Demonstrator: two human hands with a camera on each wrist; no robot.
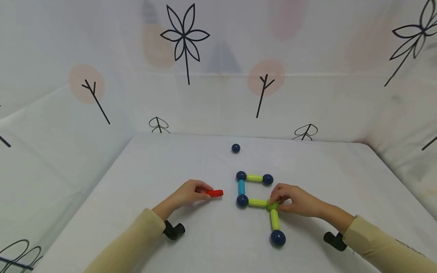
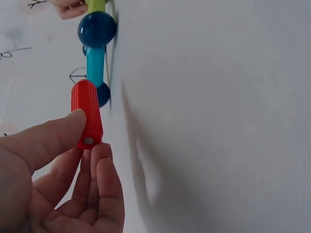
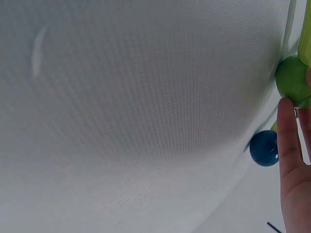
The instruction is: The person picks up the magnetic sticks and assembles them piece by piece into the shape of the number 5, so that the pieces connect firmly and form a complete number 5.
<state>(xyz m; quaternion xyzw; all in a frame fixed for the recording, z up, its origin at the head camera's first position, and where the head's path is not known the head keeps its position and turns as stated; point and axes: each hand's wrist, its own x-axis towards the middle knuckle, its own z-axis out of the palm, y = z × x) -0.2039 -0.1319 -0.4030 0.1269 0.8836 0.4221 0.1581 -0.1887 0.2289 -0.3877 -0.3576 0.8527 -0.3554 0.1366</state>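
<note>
My left hand (image 1: 189, 194) pinches a red magnetic rod (image 2: 87, 112) between thumb and fingers, left of the joined pieces; a silvery magnet shows in its near end. My right hand (image 1: 297, 200) grips a green ball (image 3: 293, 80) at a corner of the assembly. From that ball a yellow-green rod (image 1: 257, 203) runs left to a dark blue ball (image 1: 242, 201), and another rod (image 1: 274, 220) runs toward me to a blue ball (image 1: 278, 238). A light blue rod (image 1: 241, 187) leads back to a further blue ball (image 1: 241, 175), then a yellow-green rod (image 1: 254, 178) and a blue ball (image 1: 268, 179).
A loose dark blue ball (image 1: 236, 148) lies near the back of the white-covered table (image 1: 170, 159). White cloth printed with plants (image 1: 218, 102) hangs behind and at both sides. Each wrist carries a black camera, such as the left one (image 1: 175, 231).
</note>
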